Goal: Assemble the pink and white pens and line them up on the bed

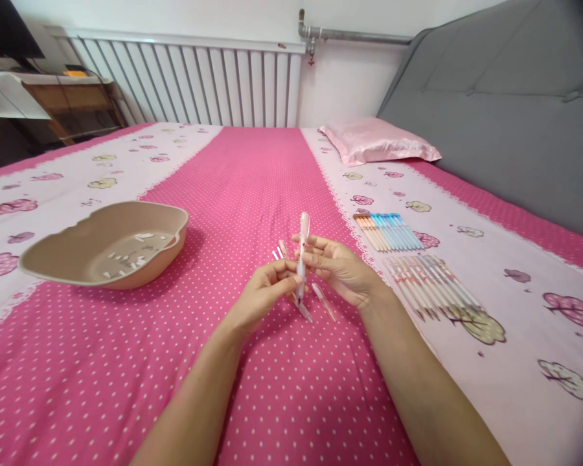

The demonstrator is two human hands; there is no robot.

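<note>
Both my hands grip one pale pink and white pen, held upright above the bed. My left hand (267, 289) pinches the lower part of the pen (304, 230), near its dark tip. Higher up, the fingers of my right hand (337, 265) close around the barrel. Just beneath my hands, a clear and pink pen part (324, 301) lies on the pink dotted sheet (282, 401). Behind the fingers are more slim pen pieces (282, 248), partly hidden, one with a pink end.
To the left stands a beige basin (78, 259) with several small white pieces in it. At right lie a row of blue and orange pens (388, 232) and a row of pale pens (432, 285). A pink pillow (379, 140) rests by the grey headboard (505, 116).
</note>
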